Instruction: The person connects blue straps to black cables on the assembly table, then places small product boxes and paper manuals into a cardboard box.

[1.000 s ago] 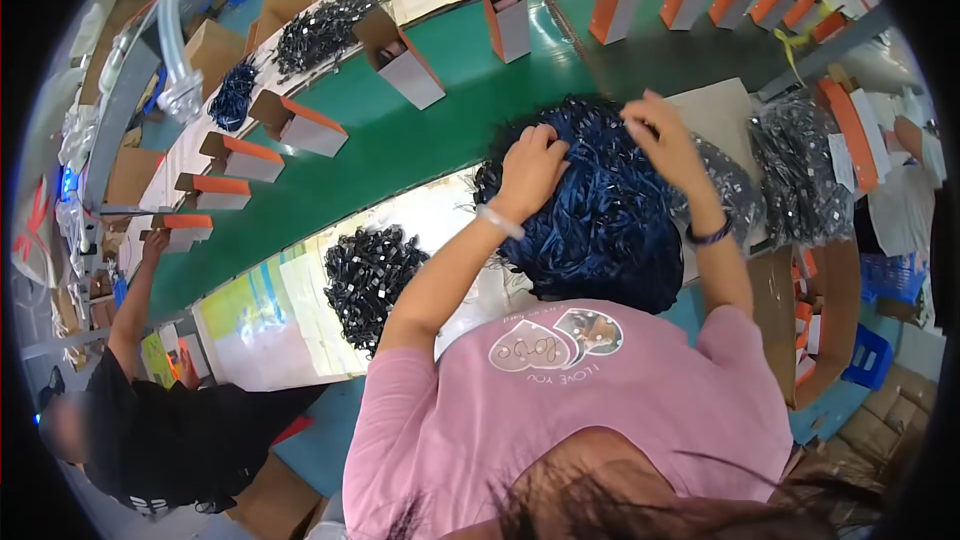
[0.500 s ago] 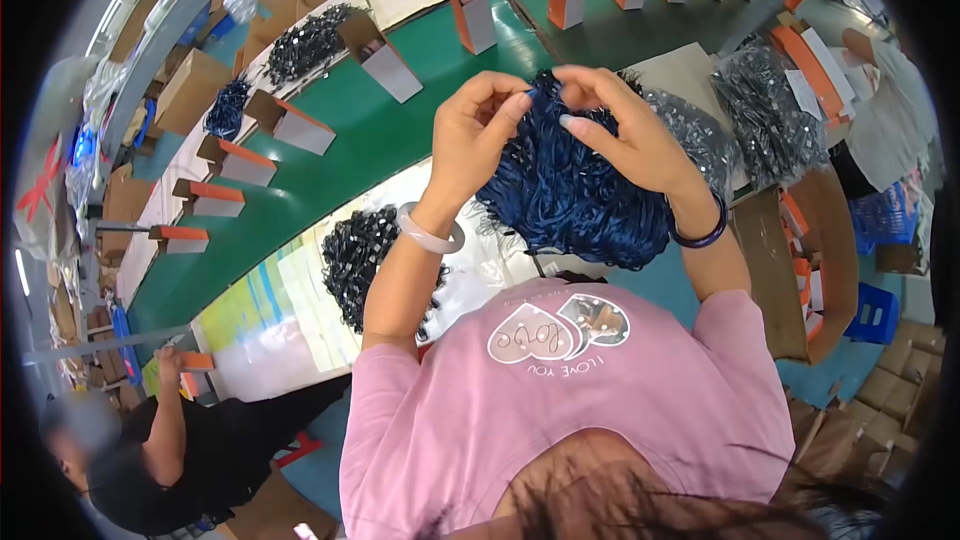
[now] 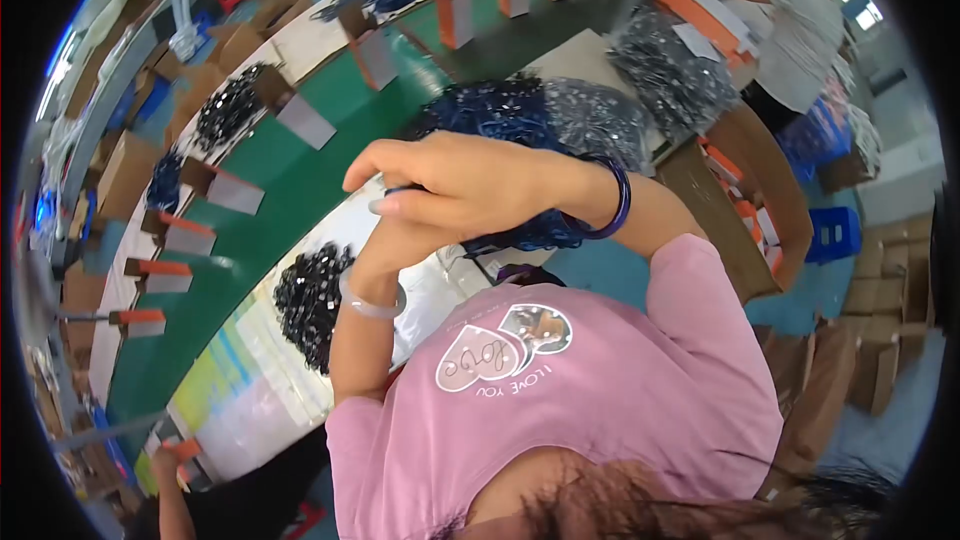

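My right hand [image 3: 465,180] crosses over my left hand [image 3: 405,243], with its fingers bent and thumb brought in. A short bit of dark blue strand [image 3: 403,188] shows between the right fingers. The fingers of my left hand are hidden beneath the right one. Behind and below the hands lies a large heap of dark blue strands [image 3: 495,110], partly covered by my right hand and forearm. A pile of shiny black strands [image 3: 312,305] rests on the white worktop, left of my left forearm.
Orange-and-white open boxes [image 3: 305,120] stand along the green conveyor belt [image 3: 330,165]. Bagged black strands [image 3: 665,65] lie at the back right. A large carton [image 3: 755,195] holds orange boxes. One co-worker [image 3: 800,35] stands at upper right; another's arm [image 3: 172,495] is at lower left.
Both hands have moved left and nearer from the top of the blue heap, and the right now overlaps the left. The view has turned; a co-worker shows at upper right.
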The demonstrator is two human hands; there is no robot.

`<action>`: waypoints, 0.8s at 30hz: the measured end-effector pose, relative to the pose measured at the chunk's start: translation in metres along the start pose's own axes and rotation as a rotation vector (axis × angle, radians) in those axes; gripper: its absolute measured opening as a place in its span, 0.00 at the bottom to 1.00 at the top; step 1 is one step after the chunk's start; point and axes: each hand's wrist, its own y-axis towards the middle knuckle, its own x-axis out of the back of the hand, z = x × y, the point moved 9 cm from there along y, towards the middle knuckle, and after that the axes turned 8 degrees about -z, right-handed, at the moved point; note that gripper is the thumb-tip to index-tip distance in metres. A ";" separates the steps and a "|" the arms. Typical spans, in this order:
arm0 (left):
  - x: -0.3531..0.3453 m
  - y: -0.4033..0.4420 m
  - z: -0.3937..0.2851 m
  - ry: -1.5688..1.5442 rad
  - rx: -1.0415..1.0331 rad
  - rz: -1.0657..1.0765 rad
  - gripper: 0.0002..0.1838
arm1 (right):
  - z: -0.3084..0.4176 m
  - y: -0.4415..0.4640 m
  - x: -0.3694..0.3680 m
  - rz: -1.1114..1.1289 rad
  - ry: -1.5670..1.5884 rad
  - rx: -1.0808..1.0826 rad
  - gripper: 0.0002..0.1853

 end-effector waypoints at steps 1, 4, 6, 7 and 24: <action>-0.004 0.004 -0.008 -0.075 0.014 -0.068 0.24 | 0.000 0.000 0.006 0.009 -0.044 0.003 0.17; 0.010 0.002 0.017 -0.106 0.147 0.035 0.09 | -0.016 -0.018 0.062 -0.261 0.111 -0.051 0.16; 0.031 -0.005 0.011 0.103 0.030 -0.056 0.09 | -0.030 -0.040 0.099 -0.414 0.102 -0.159 0.16; 0.039 -0.012 0.000 0.250 0.007 -0.121 0.09 | -0.045 -0.053 0.115 -0.513 -0.023 -0.270 0.16; 0.137 -0.162 0.107 0.924 0.549 -0.510 0.06 | -0.182 -0.089 -0.216 0.524 0.636 -0.744 0.15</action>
